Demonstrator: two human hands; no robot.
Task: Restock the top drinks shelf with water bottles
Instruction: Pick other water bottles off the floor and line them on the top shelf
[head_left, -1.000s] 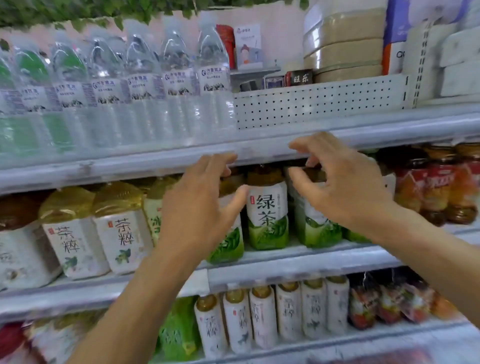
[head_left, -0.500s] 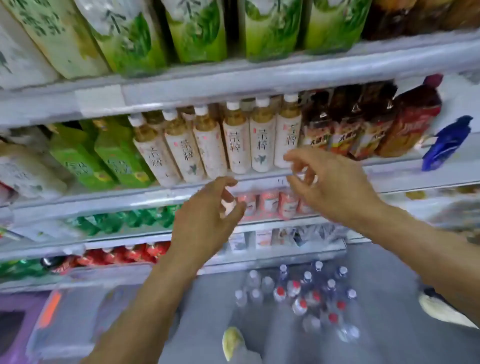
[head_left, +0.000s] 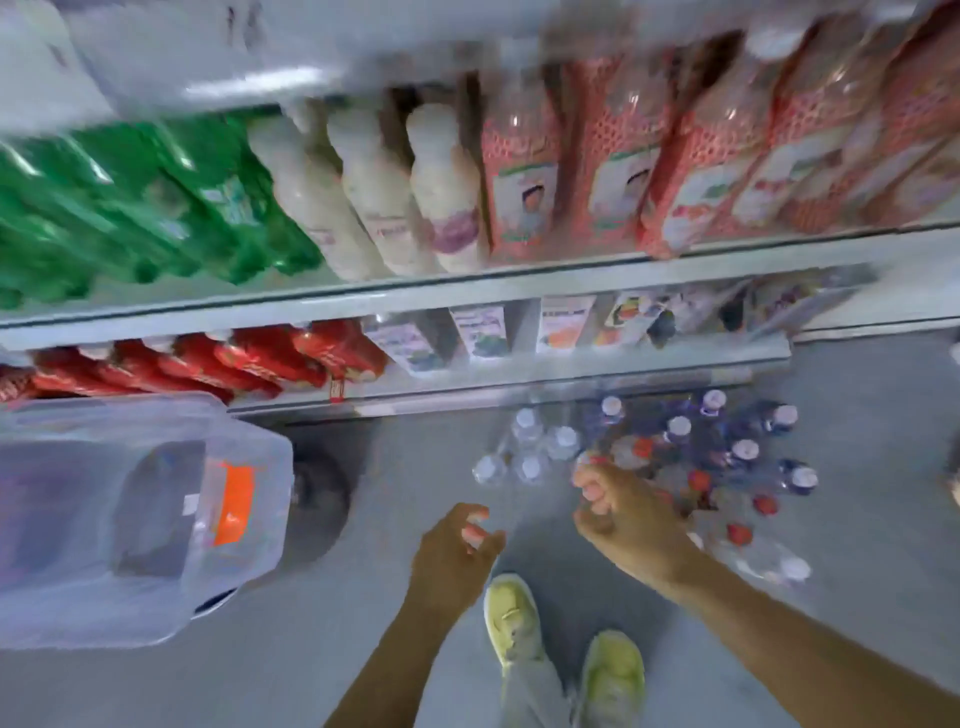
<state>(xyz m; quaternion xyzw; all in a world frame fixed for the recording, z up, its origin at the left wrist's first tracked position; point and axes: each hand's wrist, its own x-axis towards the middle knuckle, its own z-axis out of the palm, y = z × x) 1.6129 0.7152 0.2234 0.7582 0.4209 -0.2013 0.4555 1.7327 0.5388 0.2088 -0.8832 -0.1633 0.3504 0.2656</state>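
Since a moment ago the view has dropped from the shelves to the floor, where both hands, left hand (head_left: 457, 551) and right hand (head_left: 623, 512), reach loosely curled and empty toward the water bottles (head_left: 675, 452) standing there, ready to grab some.

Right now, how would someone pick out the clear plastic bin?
Start at the grey floor in front of the drinks shelves. Left of the person's left hand lies a big clear plastic bin, below the red packs. It alone carries an orange label, unlike the bottle cluster on the right.
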